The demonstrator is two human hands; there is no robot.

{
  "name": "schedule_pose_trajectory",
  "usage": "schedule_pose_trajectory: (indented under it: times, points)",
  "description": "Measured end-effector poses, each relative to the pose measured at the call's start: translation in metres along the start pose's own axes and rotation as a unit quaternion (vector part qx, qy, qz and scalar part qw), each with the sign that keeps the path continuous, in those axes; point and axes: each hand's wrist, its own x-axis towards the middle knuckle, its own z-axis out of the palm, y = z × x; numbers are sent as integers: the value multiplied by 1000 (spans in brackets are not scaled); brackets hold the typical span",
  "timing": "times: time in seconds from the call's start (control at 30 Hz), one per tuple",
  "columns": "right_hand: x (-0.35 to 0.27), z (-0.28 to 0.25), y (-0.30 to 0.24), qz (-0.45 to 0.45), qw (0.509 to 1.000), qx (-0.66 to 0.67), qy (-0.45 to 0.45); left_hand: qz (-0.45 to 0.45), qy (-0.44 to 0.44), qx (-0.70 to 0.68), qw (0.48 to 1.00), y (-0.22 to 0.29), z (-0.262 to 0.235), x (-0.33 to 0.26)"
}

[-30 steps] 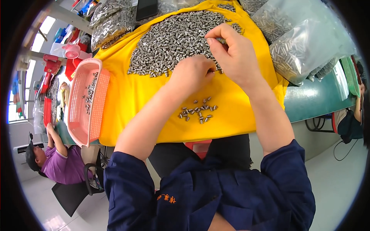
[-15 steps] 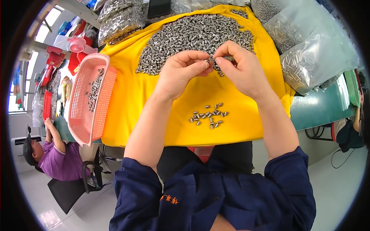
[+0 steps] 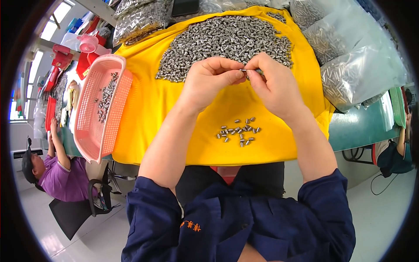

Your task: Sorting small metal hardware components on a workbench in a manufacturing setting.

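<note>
Both hands meet fingertip to fingertip in front of a large heap of small metal cylindrical parts [image 3: 227,39] on a yellow cloth [image 3: 148,118]. My left hand [image 3: 211,81] is closed in a pinch, a small metal part [image 3: 243,70] showing at its fingertips. My right hand [image 3: 276,85] pinches from the other side, thumb and forefinger close to that same part. Whether its fingers hold something of their own is hidden. Nearer to me, a small scattered group of metal parts [image 3: 238,131] lies on the cloth.
A pink plastic basket [image 3: 83,131] with some metal parts stands at the left. Clear bags of metal parts [image 3: 345,83] lie at the right, more bags [image 3: 142,26] at the back left. A dark phone [image 3: 185,7] is at the back. Co-workers sit left [image 3: 65,179] and right [image 3: 388,153].
My hands stay together; the right thumb and forefinger have shifted slightly, and the small part shows more clearly between the fingertips. The whole view has shifted a little.
</note>
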Motion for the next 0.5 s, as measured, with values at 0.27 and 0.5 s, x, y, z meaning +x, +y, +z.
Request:
schedule_pose_trajectory:
  times: [0.27,0.5]
  points:
    - [0,6,4,45,999,5,-31,-20,26,93,995,7,4,0]
    - [-1,11,10,71,995,67,6,-19,25,7,999,0,2,2]
